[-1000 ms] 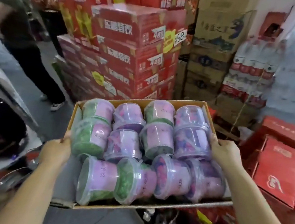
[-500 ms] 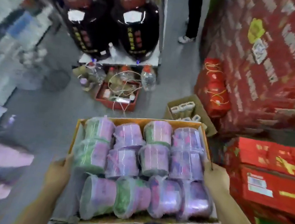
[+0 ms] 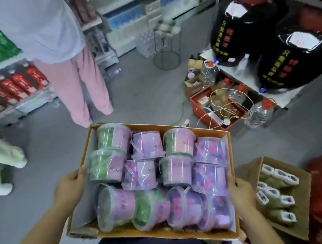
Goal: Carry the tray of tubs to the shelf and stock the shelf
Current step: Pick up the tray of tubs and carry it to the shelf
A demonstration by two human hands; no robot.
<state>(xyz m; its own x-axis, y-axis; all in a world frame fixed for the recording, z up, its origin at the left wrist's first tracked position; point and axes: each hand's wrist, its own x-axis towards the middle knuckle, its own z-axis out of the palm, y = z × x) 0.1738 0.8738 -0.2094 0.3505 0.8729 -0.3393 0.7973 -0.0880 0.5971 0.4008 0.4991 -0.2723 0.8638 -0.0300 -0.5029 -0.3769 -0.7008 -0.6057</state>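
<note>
The left hand (image 3: 69, 188) and right hand (image 3: 242, 194) grip opposite ends of the crosswise tray (image 3: 175, 128) of tubs (image 3: 179, 143); a shelf (image 3: 0, 66) lies left of it.

The one view comes from a wide-angle camera on the person's head, facing forward and tipped steeply down. It sits close above the left hand (image 3: 68, 188) and right hand (image 3: 242, 194), which grip the side walls of the tray (image 3: 161, 126) filling the lower middle of the frame; both forearms run up from the bottom edge. Beyond the hands the grey floor (image 3: 148, 104) recedes toward black jars (image 3: 297, 57) far ahead of the right hand and a shelf (image 3: 8, 87) out past the left hand. Straight lines bow near the edges, and the outer parts are blurred.
</note>
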